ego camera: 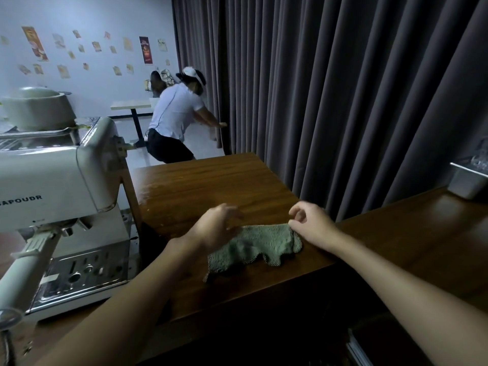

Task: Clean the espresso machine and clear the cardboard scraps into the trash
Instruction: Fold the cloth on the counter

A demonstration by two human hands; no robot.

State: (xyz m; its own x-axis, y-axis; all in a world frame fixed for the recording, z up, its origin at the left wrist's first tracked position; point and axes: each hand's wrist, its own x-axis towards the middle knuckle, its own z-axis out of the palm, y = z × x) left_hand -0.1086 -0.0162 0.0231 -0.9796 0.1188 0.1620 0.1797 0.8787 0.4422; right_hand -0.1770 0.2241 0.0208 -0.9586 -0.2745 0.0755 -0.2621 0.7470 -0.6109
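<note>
Two bare forearms reach over a dark wooden tabletop (211,180), where a green cloth (253,244) lies rumpled near the front edge. The left hand (214,225) rests on the cloth's left end, fingers spread and its grip released; the right hand (309,220) pinches the cloth's far right corner between thumb and forefinger. The step in hand appears to be spreading or folding the cloth before wiping, and it would go best with both corners pulled flat so a clean face meets the metal. Just left, the cream espresso machine (60,186) stands with its portafilter handle (29,262) jutting forward over the drip tray (84,278). No cardboard scraps or trash bin are in view. Beyond, another person (177,117) leans toward grey curtains (330,88).
</note>
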